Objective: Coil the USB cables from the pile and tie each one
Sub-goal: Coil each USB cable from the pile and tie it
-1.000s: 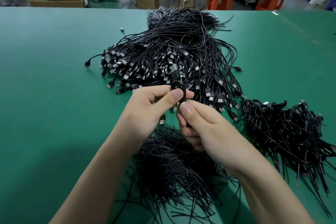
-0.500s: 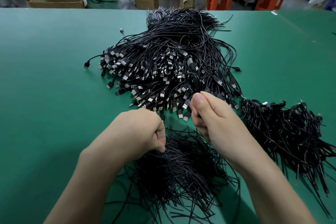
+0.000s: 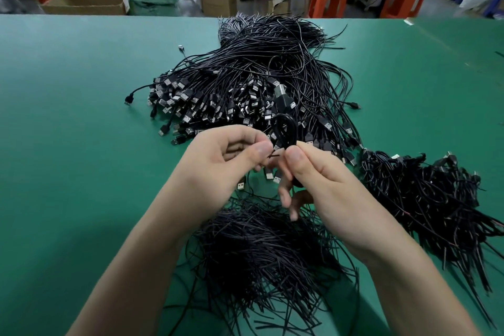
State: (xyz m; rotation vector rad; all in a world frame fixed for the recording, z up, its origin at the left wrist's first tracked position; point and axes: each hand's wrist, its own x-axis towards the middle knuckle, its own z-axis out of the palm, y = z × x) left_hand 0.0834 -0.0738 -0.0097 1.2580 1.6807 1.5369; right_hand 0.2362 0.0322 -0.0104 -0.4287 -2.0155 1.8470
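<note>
A big pile of black USB cables (image 3: 245, 84) lies on the green table (image 3: 68, 144), plugs fanned toward me. My right hand (image 3: 321, 180) grips a small coiled black cable (image 3: 285, 131), whose loop stands up above the thumb with its plug pointing away. My left hand (image 3: 226, 161) pinches one end of a thin black tie (image 3: 274, 156) that runs across to the coil. A heap of loose black ties (image 3: 261, 248) lies under my wrists.
A bundle of coiled, tied cables (image 3: 425, 199) lies at the right. Beyond the table's far edge are orange stools (image 3: 330, 1), cardboard boxes (image 3: 84, 3) and people's legs. One stray plug (image 3: 181, 48) lies apart at the back left.
Half a second ago my left hand was down at the tie heap as a fist. It has risen with a tie to the coil, which my right hand lifted back up.
</note>
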